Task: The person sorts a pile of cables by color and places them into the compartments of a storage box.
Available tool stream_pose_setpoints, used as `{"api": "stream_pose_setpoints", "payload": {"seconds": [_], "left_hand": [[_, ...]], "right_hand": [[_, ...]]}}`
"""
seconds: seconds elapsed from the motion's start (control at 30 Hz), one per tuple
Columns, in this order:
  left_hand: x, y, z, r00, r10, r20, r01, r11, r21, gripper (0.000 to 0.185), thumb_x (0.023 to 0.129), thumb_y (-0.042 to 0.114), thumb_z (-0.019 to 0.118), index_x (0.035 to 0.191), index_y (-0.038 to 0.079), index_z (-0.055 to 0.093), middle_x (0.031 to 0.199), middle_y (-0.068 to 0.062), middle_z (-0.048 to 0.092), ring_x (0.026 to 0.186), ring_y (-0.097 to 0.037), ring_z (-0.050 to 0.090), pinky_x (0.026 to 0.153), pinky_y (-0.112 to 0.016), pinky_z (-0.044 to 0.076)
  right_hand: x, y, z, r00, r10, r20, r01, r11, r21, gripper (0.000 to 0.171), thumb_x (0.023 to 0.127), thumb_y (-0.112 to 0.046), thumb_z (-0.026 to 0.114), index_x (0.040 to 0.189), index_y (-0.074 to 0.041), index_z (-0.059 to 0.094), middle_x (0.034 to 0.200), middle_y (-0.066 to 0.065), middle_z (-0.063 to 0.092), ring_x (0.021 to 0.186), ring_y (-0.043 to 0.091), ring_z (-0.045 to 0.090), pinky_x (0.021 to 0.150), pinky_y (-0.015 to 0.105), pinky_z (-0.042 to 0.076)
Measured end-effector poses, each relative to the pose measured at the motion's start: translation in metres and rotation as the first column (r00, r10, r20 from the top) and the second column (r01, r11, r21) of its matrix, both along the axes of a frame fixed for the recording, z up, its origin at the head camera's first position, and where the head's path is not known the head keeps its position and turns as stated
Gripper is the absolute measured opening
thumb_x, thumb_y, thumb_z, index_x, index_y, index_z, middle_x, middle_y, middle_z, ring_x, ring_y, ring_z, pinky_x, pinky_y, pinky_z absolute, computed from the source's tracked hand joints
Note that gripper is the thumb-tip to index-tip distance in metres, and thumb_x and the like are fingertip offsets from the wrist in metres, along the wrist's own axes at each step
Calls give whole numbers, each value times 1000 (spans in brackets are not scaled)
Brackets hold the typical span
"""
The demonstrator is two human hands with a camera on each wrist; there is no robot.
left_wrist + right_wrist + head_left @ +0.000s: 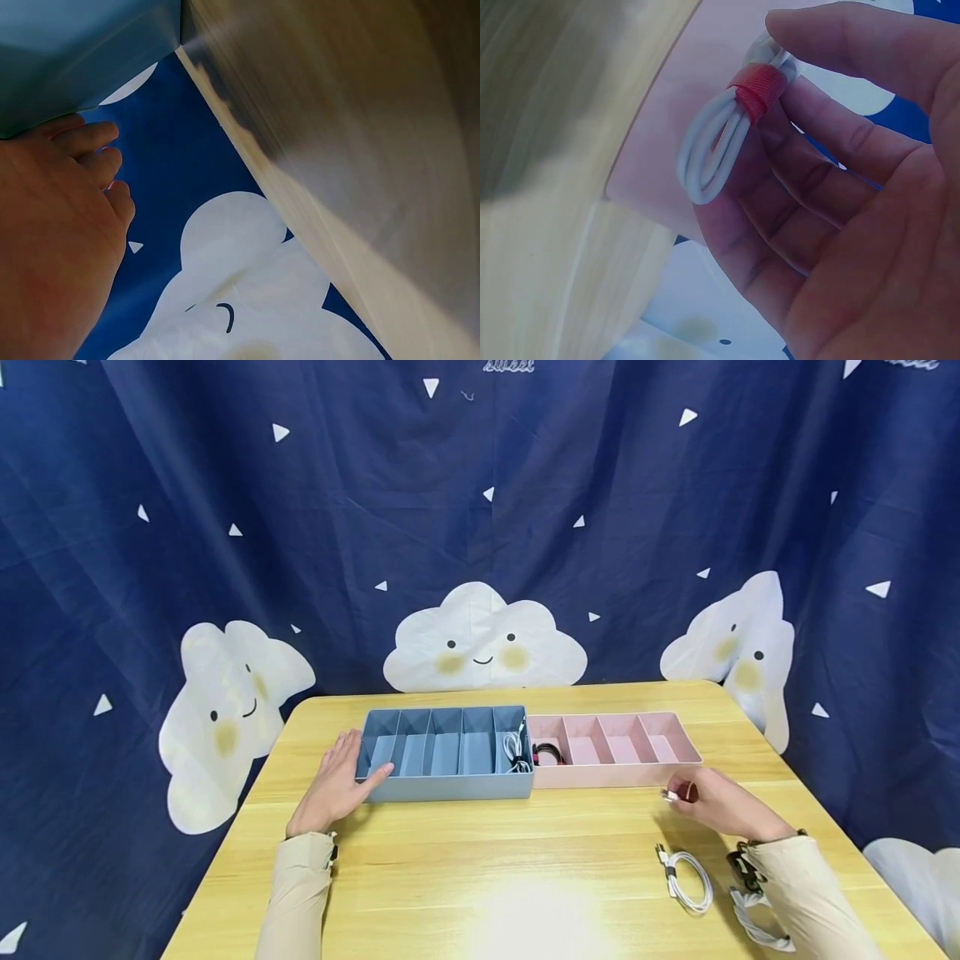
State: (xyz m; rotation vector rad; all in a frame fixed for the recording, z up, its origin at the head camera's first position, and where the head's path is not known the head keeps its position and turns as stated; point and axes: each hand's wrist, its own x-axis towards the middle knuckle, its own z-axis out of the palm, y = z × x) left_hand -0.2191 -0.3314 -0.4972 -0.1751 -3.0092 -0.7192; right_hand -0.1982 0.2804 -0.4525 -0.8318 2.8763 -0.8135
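My right hand [716,802] pinches a small coiled white cable [712,142] between thumb and fingertips. A red strap [759,90] wraps the coil, as the right wrist view shows. This hand is close in front of the right end of a pink divided box [607,776]. At the left, my left hand [337,783] rests against the near left corner of a blue divided box [450,788]. Its thumb lies over the front rim and its fingers stretch along the left side. In the left wrist view the fingers [88,139] touch the box's wall.
The blue box's rightmost compartment holds a white cable [514,752]; the pink box's leftmost holds a dark cable [549,752]. A coiled white cable [692,883] lies on the wooden table [450,868]. Beside my right sleeve are a black cable [744,867] and another white cable [753,922].
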Motion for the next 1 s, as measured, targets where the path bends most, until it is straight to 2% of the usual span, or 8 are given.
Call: {"api": "stream_pose_setpoints", "payload": {"seconds": [0.27, 0.5, 1.0], "left_hand": [[2, 0, 1, 1000, 0, -5, 0, 1000, -6, 110, 97, 74, 47, 164, -4, 9, 173, -25, 10, 162, -43, 2, 130, -64, 7], [1, 0, 1, 1000, 10, -1, -10, 1000, -21, 110, 96, 76, 46, 165, -1, 8, 174, -22, 8, 163, -40, 1, 131, -63, 7], [1, 0, 1, 999, 13, -34, -15, 998, -59, 110, 96, 75, 47, 164, -4, 14, 175, -21, 2, 163, -41, 0, 131, -63, 6]], "right_hand": [[-8, -8, 9, 999, 15, 46, -16, 1000, 21, 16, 91, 0, 70, 80, -11, 67, 69, -9, 54, 62, -2, 47, 54, 19, 42], [-10, -14, 15, 999, 22, 26, -23, 999, 28, 15, 90, 1, 69, 81, -11, 68, 69, -8, 56, 61, -1, 46, 53, 19, 42], [-22, -37, 25, 998, 55, 15, -56, 998, 25, 14, 88, 0, 71, 81, -11, 68, 68, -7, 56, 59, -1, 45, 52, 18, 40]]}}
